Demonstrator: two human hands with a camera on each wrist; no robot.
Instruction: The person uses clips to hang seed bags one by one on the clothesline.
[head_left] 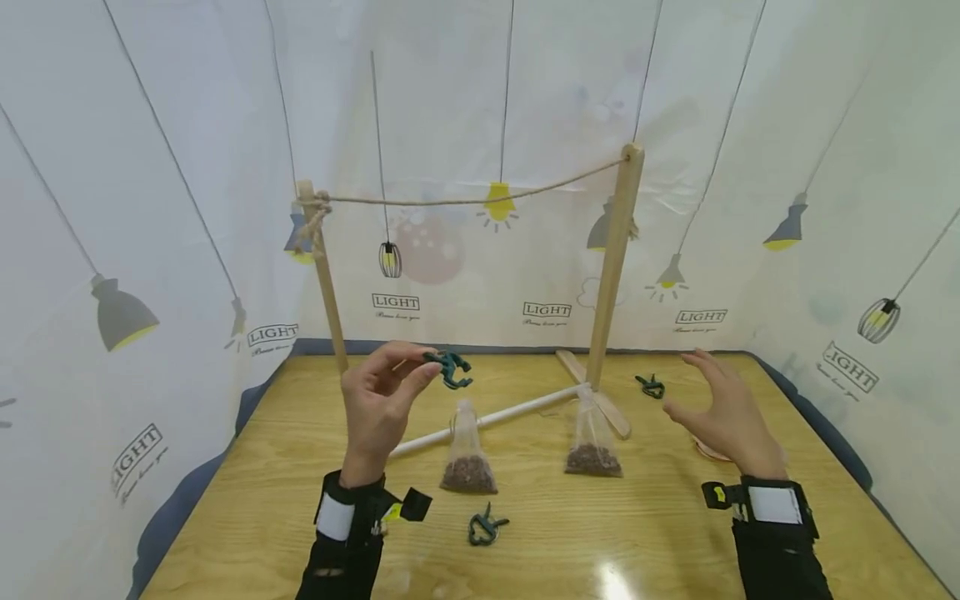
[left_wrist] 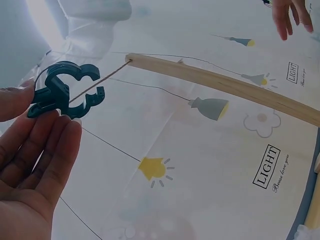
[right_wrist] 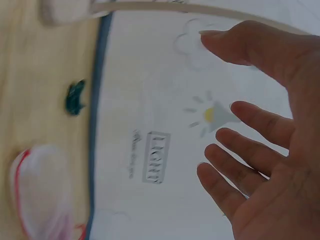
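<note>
My left hand [head_left: 375, 408] pinches a dark green spring clip [head_left: 450, 369] by its handles, thumb on one side and fingers on the other. In the left wrist view the clip's curved jaws stand spread apart, with the rope behind them. My right hand [head_left: 723, 417] is raised over the table's right side, fingers spread and holding nothing. A second green clip [head_left: 651, 386] lies on the table just left of that hand. Another green clip [head_left: 486, 527] lies near the front, below two mesh bags [head_left: 468, 471] with dark granules inside.
A rope [head_left: 450, 202] hangs between a left wooden post [head_left: 327, 292] and a right wooden post [head_left: 617, 267]. A white rod [head_left: 502, 414] joins their bases, low over the table. The other mesh bag [head_left: 592, 454] stands by the right post. A round red-edged item [right_wrist: 42, 195] lies under my right hand.
</note>
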